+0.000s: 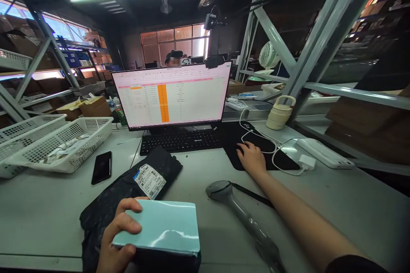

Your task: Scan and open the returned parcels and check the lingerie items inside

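My left hand (119,235) grips the near left corner of a pale blue box (162,226), thumb on top. The box rests on a black plastic mailer bag (128,187) with a white shipping label (150,180). My right hand (251,158) lies curled over a mouse on the black mouse pad (282,160), to the right of the black keyboard (179,140). The mouse itself is hidden under the hand. A monitor (173,96) showing a spreadsheet stands behind the keyboard. A grey handheld barcode scanner (238,211) lies on the table between my arms.
A black phone (101,167) lies left of the bag. White mesh baskets (60,143) with small items stand at the left. A cream flask (281,113), white cables (275,149) and a white device (323,152) sit at the right. Metal shelving flanks both sides; a person sits behind the monitor.
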`<action>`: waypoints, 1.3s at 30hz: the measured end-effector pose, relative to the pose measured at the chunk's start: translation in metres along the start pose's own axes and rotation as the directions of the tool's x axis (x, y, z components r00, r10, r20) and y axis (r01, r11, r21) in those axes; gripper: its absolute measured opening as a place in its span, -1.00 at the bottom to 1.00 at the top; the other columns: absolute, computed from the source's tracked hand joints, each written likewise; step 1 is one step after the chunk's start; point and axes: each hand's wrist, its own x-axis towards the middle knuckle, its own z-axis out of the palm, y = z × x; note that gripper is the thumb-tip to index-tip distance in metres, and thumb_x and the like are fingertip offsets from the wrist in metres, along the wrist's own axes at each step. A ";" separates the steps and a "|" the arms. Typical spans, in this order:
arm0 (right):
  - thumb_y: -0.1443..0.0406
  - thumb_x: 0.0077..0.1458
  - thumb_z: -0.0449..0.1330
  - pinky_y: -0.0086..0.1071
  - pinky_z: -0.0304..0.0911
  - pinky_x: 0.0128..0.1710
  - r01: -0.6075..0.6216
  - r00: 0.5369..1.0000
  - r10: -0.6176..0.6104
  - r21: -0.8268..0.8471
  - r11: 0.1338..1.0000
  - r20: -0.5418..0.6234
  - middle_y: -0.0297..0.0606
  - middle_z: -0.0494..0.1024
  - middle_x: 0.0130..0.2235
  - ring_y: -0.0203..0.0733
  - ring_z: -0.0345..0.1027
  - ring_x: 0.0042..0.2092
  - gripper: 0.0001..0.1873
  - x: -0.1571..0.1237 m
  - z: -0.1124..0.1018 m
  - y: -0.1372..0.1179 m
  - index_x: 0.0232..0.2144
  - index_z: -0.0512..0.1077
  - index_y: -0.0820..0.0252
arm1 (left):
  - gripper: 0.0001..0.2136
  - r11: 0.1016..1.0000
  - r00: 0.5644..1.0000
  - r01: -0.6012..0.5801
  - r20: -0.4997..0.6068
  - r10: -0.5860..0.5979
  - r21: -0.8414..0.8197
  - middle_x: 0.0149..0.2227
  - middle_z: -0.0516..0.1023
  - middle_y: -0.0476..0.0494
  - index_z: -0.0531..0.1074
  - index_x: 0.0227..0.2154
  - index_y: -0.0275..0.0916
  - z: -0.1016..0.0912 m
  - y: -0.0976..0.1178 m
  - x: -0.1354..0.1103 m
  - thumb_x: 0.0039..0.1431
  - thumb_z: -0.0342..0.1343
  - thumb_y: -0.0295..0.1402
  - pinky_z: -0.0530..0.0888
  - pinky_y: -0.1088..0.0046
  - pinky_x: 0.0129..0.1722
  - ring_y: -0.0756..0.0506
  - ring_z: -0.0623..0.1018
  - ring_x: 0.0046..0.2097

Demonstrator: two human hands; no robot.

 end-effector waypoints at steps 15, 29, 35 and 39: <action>0.19 0.30 0.02 -0.11 0.35 -0.08 0.100 0.994 -0.099 0.015 0.995 -0.050 0.04 0.48 0.11 0.09 0.39 -0.04 -0.57 0.001 0.006 0.003 0.03 0.57 0.19 | -0.63 0.998 0.994 -0.069 0.086 0.069 0.000 -0.08 0.37 -0.19 0.52 -0.43 -0.14 -0.008 -0.009 0.002 -0.03 0.36 0.07 0.50 0.09 0.00 -0.41 0.41 0.14; 0.12 0.29 0.05 -0.01 0.31 -0.04 0.015 1.000 -0.014 0.058 0.998 -0.020 0.05 0.45 0.16 0.18 0.37 0.01 -0.51 -0.001 -0.005 -0.006 0.12 0.49 0.23 | -0.70 0.977 0.956 -0.211 0.211 0.206 0.002 -0.09 0.42 -0.19 0.54 -0.35 -0.13 -0.011 -0.007 0.009 0.08 0.32 -0.01 0.52 0.08 0.01 -0.37 0.49 0.10; 0.31 0.26 0.03 0.03 0.14 0.21 0.215 0.966 -0.223 0.073 0.974 0.129 0.04 0.29 0.31 0.21 0.14 0.28 -0.53 0.025 -0.036 -0.050 0.14 0.50 0.21 | -0.73 0.974 0.959 -0.225 0.183 0.214 0.040 -0.09 0.42 -0.19 0.55 -0.34 -0.15 -0.013 -0.005 0.007 0.09 0.33 -0.06 0.54 0.15 -0.02 -0.34 0.50 0.10; 0.31 0.23 0.06 0.11 -0.01 0.29 0.364 0.869 -0.372 0.088 0.927 0.326 -0.11 0.18 0.39 0.25 -0.03 0.37 -0.50 0.050 -0.031 -0.098 0.18 0.49 0.04 | -0.76 0.973 0.957 -0.225 0.197 0.213 0.043 -0.07 0.42 -0.17 0.56 -0.32 -0.13 -0.016 -0.006 0.006 0.12 0.31 -0.08 0.54 0.13 0.00 -0.33 0.50 0.10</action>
